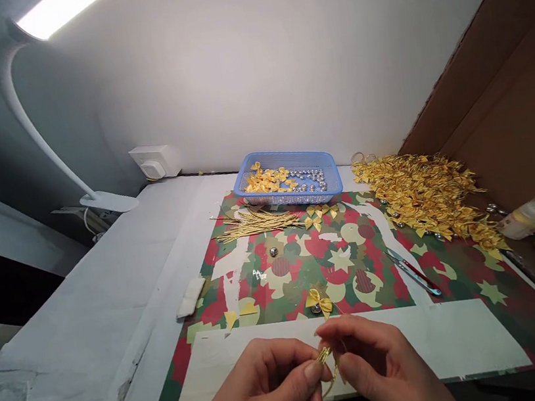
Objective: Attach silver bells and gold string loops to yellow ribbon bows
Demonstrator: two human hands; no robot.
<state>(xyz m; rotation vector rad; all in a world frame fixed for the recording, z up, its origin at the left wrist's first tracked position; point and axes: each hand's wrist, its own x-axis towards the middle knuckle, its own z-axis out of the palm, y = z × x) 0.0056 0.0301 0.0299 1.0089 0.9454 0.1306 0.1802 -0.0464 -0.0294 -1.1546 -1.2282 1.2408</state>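
1. The left hand (pixel 273 382) has its grip pressed together: thumb and forefinger pinch a gold cord (pixel 324 354), which is doubled into a small bunch of strands at the fingertips.
2. The right hand (pixel 387 359) faces it from the other side, with fingers curled and the thumb set a little below the forefinger. Its grip is partly spread and its fingertips are close beside the cord; I cannot tell whether they pinch a strand, since the fingers hide the contact.
3. The cord is between the two hands, above the near edge of the bench (pixel 109 276), with a thin loop hanging below the fingertips.
4. Just beyond the hands, a gold bow (pixel 322 301) lies with a silver bell (pixel 316 309) against its near side, on a patterned sheet (pixel 304 288).
5. Farther out on the sheet are a lone bell (pixel 273 251), a bundle of gold cords (pixel 256 225) and a few loose bows (pixel 319 212).
6. Behind these, a blue basket (pixel 292 199) holds yellow bows on its left and silver bells on its right.
7. To the right, a slim red-and-blue tool (pixel 413 272) lies near a heap of gold bows (pixel 426 195).
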